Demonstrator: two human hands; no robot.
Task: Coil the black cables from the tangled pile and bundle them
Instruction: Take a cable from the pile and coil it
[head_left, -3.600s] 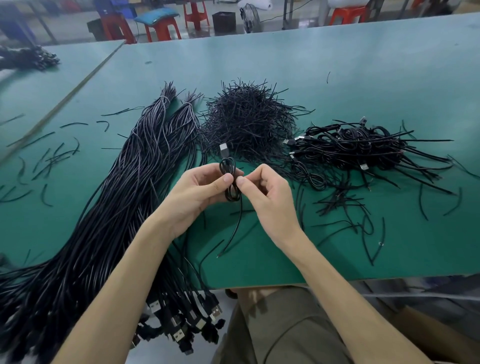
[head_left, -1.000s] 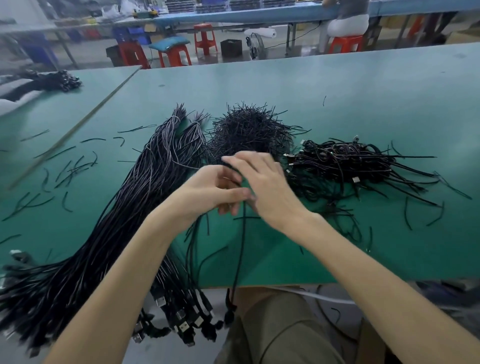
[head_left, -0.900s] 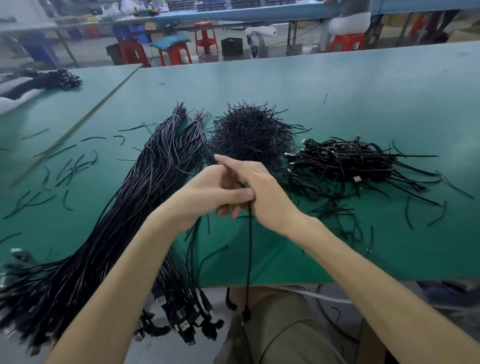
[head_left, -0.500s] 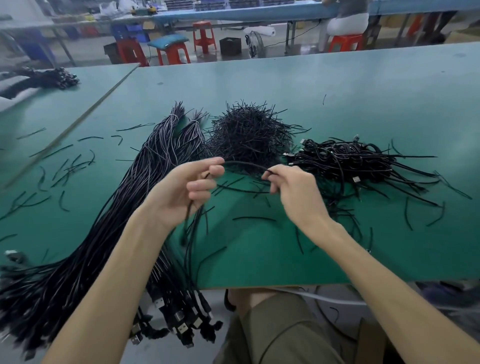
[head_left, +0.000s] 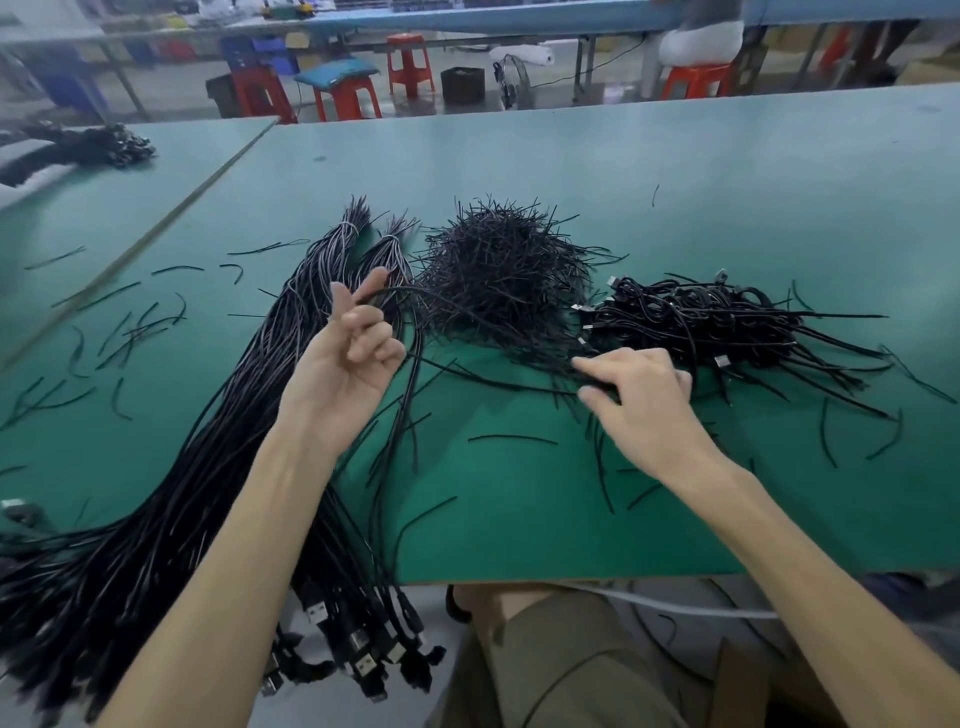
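Observation:
My left hand (head_left: 347, 358) is raised palm-up over the long pile of straight black cables (head_left: 197, 483), fingers curled, with one black cable (head_left: 415, 332) hooked over its index finger and hanging down. My right hand (head_left: 641, 397) is low over the table at the near edge of the heap of short black ties (head_left: 498, 275). Its thumb and fingers pinch a black strand that runs back toward my left hand. A pile of coiled, tied cables (head_left: 706, 317) lies just behind my right hand.
The green table (head_left: 519, 519) carries scattered loose ties around both hands and at the left. USB plugs (head_left: 363, 660) of the long cables hang over the near edge. A second table (head_left: 78, 218) at the left holds more cables. Red stools (head_left: 343, 96) stand beyond.
My hands have drawn further apart. My right hand has moved right and down to the table beside the tie heap, stretching the strand. My left hand has risen a little and turned palm-up.

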